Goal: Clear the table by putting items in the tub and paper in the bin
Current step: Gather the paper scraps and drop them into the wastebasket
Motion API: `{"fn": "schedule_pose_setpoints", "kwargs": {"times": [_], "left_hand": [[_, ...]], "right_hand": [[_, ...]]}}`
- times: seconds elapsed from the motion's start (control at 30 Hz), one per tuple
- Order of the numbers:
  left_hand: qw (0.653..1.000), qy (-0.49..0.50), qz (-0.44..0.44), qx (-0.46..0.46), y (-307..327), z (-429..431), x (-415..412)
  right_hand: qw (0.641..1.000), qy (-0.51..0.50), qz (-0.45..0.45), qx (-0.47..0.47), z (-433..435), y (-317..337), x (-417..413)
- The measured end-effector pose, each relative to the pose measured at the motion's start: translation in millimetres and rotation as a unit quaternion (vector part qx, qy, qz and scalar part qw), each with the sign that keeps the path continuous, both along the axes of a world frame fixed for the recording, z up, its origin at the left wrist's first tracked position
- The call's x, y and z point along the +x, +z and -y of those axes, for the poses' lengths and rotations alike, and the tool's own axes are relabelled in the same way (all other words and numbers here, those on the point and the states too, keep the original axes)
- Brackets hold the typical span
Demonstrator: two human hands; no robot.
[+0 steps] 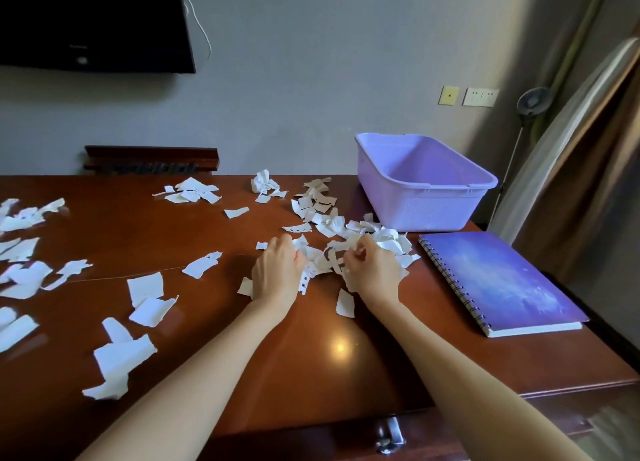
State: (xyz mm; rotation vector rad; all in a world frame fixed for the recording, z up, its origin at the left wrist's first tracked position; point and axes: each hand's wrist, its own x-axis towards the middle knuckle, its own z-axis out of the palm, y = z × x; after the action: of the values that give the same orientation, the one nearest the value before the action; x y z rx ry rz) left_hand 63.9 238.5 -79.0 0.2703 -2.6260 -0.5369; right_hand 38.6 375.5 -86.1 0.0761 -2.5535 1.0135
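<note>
Torn white paper scraps lie all over the brown wooden table (pixel 214 322). A heap of scraps (pixel 325 256) sits at the middle, and both hands are in it. My left hand (pixel 277 270) curls its fingers around scraps at the heap's left side. My right hand (pixel 374 270) grips a bunch of scraps at its right side. An empty lilac plastic tub (pixel 426 187) stands at the back right of the table. A purple spiral notebook (pixel 502 280) lies flat in front of the tub, right of my right hand. No bin is in view.
More scraps (pixel 121 356) lie at the front left and along the left edge, and smaller piles (pixel 192 190) sit near the table's back. A black screen (pixel 93 24) hangs on the wall. A floor lamp (pixel 530 104) and curtains stand right of the table.
</note>
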Motion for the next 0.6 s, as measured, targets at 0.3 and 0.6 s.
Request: {"fn": "schedule_pose_setpoints", "kwargs": {"times": [0.3, 0.6], "left_hand": [[0.997, -0.023, 0.027, -0.065, -3, -9, -6], [0.994, -0.016, 0.051, -0.099, -9, -21, -20]], "right_hand": [[0.999, -0.019, 0.039, -0.025, -3, -1, -1], [0.996, -0.032, 0.048, -0.067, -7, -2, -3]]}}
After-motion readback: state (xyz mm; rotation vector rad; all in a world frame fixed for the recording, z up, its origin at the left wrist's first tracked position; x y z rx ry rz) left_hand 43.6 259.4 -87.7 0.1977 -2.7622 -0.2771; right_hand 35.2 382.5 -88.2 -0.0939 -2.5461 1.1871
